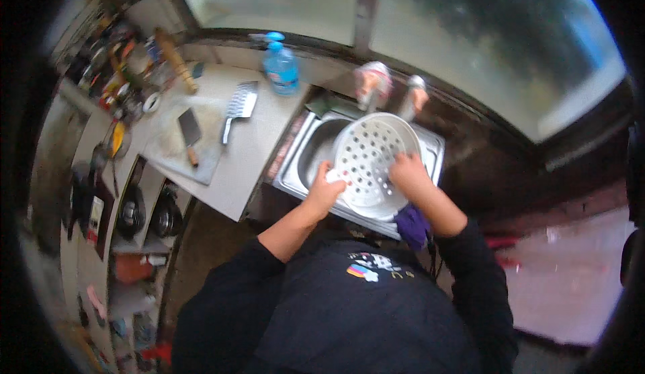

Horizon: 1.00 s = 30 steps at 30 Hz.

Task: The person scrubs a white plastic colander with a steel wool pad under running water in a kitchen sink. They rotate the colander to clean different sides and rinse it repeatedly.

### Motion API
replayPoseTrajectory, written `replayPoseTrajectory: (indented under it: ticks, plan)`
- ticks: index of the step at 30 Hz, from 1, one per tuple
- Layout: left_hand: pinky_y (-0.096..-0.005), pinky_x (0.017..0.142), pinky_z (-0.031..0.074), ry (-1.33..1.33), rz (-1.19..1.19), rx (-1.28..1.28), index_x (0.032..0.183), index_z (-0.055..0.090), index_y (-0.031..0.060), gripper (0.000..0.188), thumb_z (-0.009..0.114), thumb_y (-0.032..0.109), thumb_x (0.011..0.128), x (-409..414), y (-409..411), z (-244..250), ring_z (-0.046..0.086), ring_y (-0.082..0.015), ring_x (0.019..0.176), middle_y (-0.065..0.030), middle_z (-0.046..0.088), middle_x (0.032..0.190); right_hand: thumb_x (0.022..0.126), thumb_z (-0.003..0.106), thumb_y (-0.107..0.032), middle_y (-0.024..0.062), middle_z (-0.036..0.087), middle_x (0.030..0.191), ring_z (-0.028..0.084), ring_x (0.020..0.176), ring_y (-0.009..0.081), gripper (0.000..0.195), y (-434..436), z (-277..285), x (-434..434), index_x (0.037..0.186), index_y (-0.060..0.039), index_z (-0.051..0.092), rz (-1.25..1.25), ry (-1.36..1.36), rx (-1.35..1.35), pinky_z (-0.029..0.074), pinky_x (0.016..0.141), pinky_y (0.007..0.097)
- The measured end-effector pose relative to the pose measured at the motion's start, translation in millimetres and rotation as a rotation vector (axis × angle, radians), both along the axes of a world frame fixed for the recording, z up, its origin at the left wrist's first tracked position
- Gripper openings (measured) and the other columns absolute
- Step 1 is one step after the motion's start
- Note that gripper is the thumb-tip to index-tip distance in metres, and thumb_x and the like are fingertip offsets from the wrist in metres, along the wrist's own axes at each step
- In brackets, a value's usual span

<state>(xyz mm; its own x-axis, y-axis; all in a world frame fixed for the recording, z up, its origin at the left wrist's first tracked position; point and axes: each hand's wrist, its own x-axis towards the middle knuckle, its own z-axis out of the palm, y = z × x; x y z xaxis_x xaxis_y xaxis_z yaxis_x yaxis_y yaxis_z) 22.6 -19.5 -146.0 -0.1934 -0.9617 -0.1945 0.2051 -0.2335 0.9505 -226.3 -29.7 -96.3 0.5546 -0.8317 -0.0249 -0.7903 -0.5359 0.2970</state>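
A white perforated steamer basket or colander (364, 144) is tilted over a stainless steel sink (311, 142), its holed inner face towards me. My left hand (325, 192) grips it at the near left edge, thumb over the rim. Inside it, on the right, my right hand (409, 173) has its fingers curled close to the holed surface. Blur hides whether anything is between those fingers. A purple cloth (413, 227) hangs over the sink's front edge, below my right forearm. Two wrapped taps, a left one (373, 81) and a right one (417, 94), rise behind the basket.
On the left counter (252, 162), a cutting board (166, 144) bears a cleaver with a wooden handle (190, 129). Another cleaver (241, 103) lies beside it. A blue pump bottle (282, 69) stands near the window. Open shelves (133, 298) hold pans and other items.
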Motion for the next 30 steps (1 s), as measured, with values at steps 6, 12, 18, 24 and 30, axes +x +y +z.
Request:
replayPoseTrajectory:
  ticks: [6,12,18,24,30]
  plan:
    - [-0.0311,0.084,0.049,0.123,-0.033,0.047,0.132,0.037,-0.0041,0.061,0.056,-0.004,0.074,-4.4,8.0,39.0,0.059,-0.0196,0.098,-0.013,0.058,0.11,0.074,0.064,-0.014,0.0019,0.065,0.114,0.056,0.109,0.0216,0.027,-26.3,45.7,0.9,0.101,-0.0121,0.07,-0.087,-0.532,-0.44,0.041,0.091,0.0439]
    - [-0.0312,0.086,0.049,0.15,-0.026,0.037,0.131,0.036,-0.001,0.06,0.057,-0.004,0.074,-12.4,7.0,45.4,0.059,-0.0195,0.098,-0.0126,0.057,0.111,0.073,0.065,-0.011,0.0025,0.063,0.12,0.057,0.107,0.0242,0.034,-7.7,5.5,42.4,0.107,-0.0143,0.068,-0.194,-0.746,-0.316,0.042,0.089,0.0423]
    - [-0.0289,0.088,0.046,0.039,0.062,-0.03,0.131,0.036,0.0016,0.059,0.055,-0.005,0.075,2.2,-1.4,34.9,0.056,-0.0172,0.102,-0.0099,0.054,0.114,0.075,0.063,-0.011,-0.0006,0.063,0.12,0.057,0.108,0.0216,0.028,21.6,-21.5,62.4,0.1,-0.0164,0.072,0.09,-0.831,0.004,0.042,0.089,0.0407]
    - [-0.0325,0.092,0.047,0.137,-0.028,0.045,0.13,0.034,0.0004,0.06,0.054,-0.007,0.074,1.6,3.3,43.2,0.058,-0.0212,0.104,-0.0118,0.055,0.115,0.077,0.06,-0.009,0.0012,0.066,0.11,0.058,0.104,0.0235,0.026,-3.0,-34.3,11.6,0.099,-0.0143,0.072,-0.305,-0.772,-0.316,0.043,0.085,0.0411]
    - [-0.0328,0.088,0.049,0.152,-0.083,0.085,0.131,0.033,0.001,0.059,0.052,-0.009,0.076,-15.3,15.6,52.7,0.058,-0.0214,0.102,-0.0133,0.055,0.117,0.071,0.066,-0.008,0.0029,0.065,0.113,0.058,0.103,0.0243,0.033,13.4,-20.2,47.7,0.103,-0.0124,0.071,-0.274,-0.941,-0.31,0.044,0.086,0.0412]
